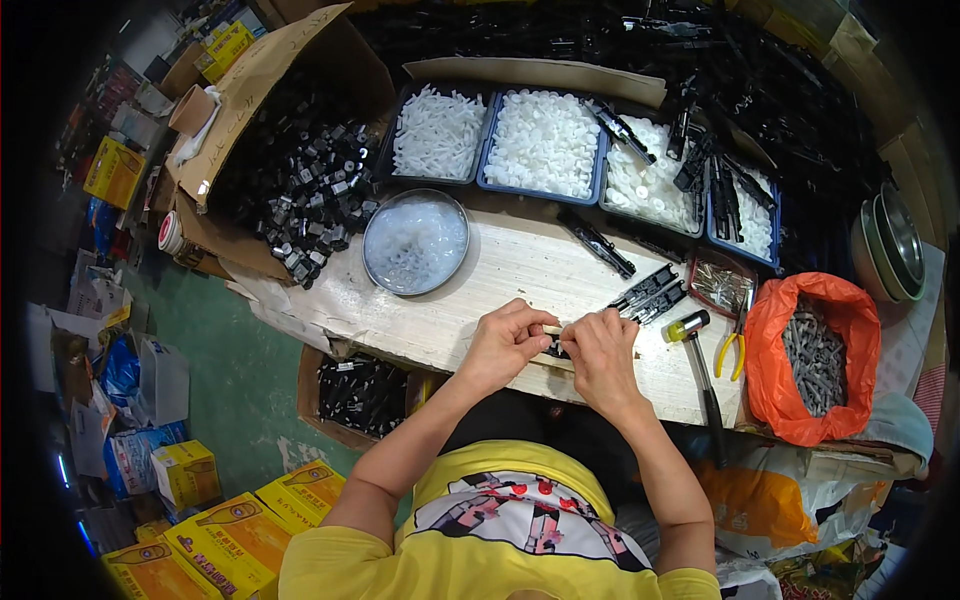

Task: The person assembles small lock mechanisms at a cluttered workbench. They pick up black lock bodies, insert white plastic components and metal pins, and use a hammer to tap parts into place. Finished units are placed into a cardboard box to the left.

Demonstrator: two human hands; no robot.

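My left hand (506, 346) and my right hand (602, 362) meet at the front edge of the white worktable (490, 262). Both sets of fingers are closed around a small black part (556, 348), mostly covered by them. A pale piece shows between the fingertips; its kind is unclear. Beyond my right hand lie black slotted plastic housings (648, 294) and a longer black part (597, 245). To the right rests a hammer (705, 375) with a yellow-and-black head, beside yellow-handled pliers (733, 355).
Trays of white plastic pieces (545, 140) line the back. A shallow bowl (416, 243) of translucent rings sits left, near a cardboard box (240, 110) spilling black parts. At right stand a small box of metal pins (722, 284) and an orange bag (770, 350) of grey pieces.
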